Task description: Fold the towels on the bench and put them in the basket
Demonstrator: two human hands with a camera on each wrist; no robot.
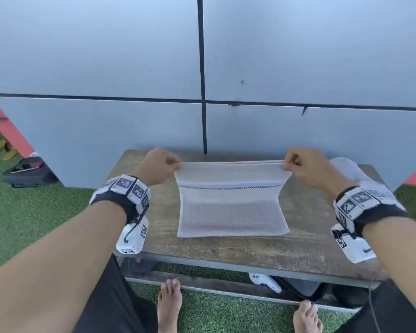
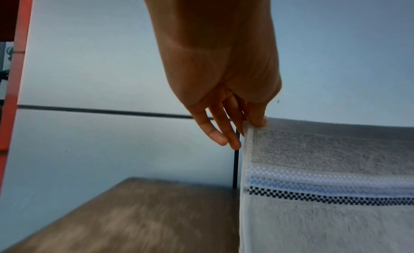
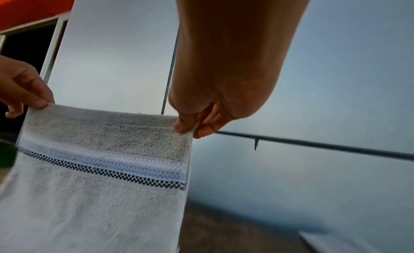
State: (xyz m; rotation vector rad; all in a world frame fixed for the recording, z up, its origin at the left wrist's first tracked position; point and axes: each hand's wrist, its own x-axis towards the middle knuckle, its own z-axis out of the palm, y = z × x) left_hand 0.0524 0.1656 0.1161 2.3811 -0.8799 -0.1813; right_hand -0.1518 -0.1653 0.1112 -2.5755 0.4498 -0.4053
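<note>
A white towel (image 1: 231, 207) with a blue band and a dark checked stripe is stretched over the wooden bench (image 1: 226, 248). Its far edge is lifted; its near end lies flat on the bench. My left hand (image 1: 165, 165) pinches the far left corner between thumb and fingers, seen close in the left wrist view (image 2: 255, 123) with the towel (image 2: 325, 186) hanging below. My right hand (image 1: 298, 164) pinches the far right corner; the right wrist view shows the pinch (image 3: 188, 129) on the towel (image 3: 100, 168). No basket is in view.
Another white towel (image 1: 348, 174) lies bunched at the bench's back right. A grey panelled wall (image 1: 202, 68) stands close behind the bench. Green artificial turf (image 1: 34, 212) surrounds it. A dark case (image 1: 29, 174) sits on the turf at left; my bare feet (image 1: 169, 306) stand below.
</note>
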